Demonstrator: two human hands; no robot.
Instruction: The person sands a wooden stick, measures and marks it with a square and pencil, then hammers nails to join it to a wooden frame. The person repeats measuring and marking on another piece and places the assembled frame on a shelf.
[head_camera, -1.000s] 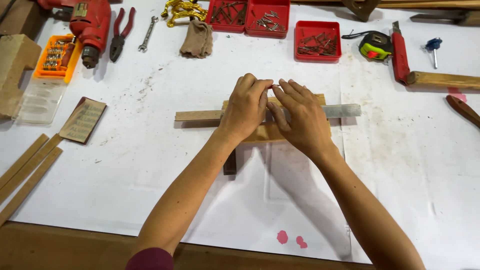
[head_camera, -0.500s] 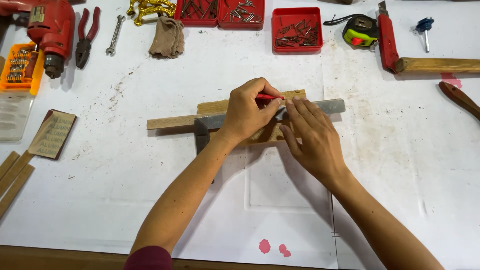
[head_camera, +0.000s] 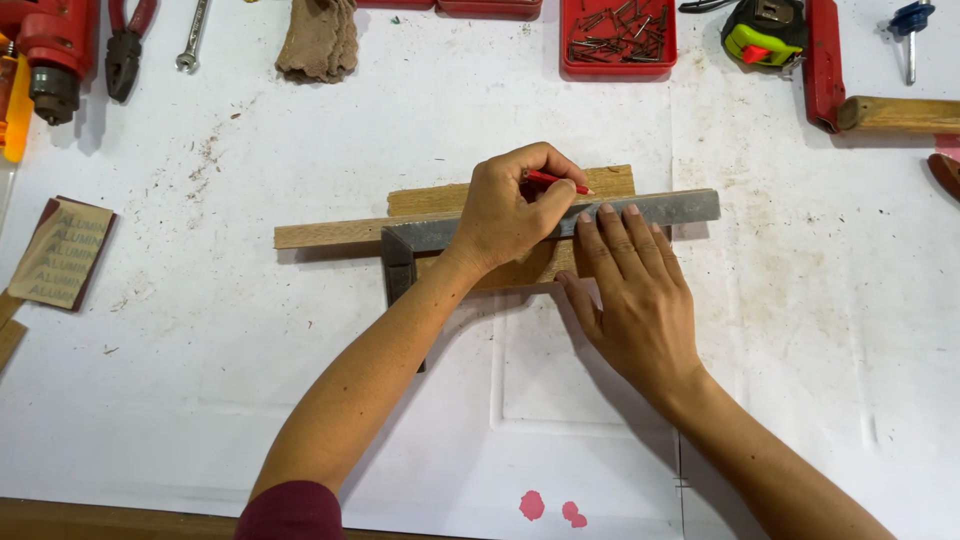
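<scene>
My left hand (head_camera: 505, 215) is closed around a red pencil (head_camera: 560, 182), whose tip rests at the upper edge of a grey metal try square's blade (head_camera: 680, 207). The blade lies across a flat wooden board (head_camera: 610, 180) and a thin wooden strip (head_camera: 320, 234). The square's dark stock (head_camera: 397, 265) points toward me, left of my forearm. My right hand (head_camera: 635, 295) lies flat and open beside the pencil, its fingertips pressing on the blade and the board.
Along the far edge lie a red drill (head_camera: 55, 55), pliers (head_camera: 125, 50), a wrench (head_camera: 192, 35), a brown cloth (head_camera: 318, 45), a red tray of nails (head_camera: 617, 40) and a tape measure (head_camera: 765, 30). A sandpaper block (head_camera: 62, 252) sits left.
My right hand has slid off the wood's top to lie flat with fingertips on the blade. My left hand now shows the red pencil against the blade's edge.
</scene>
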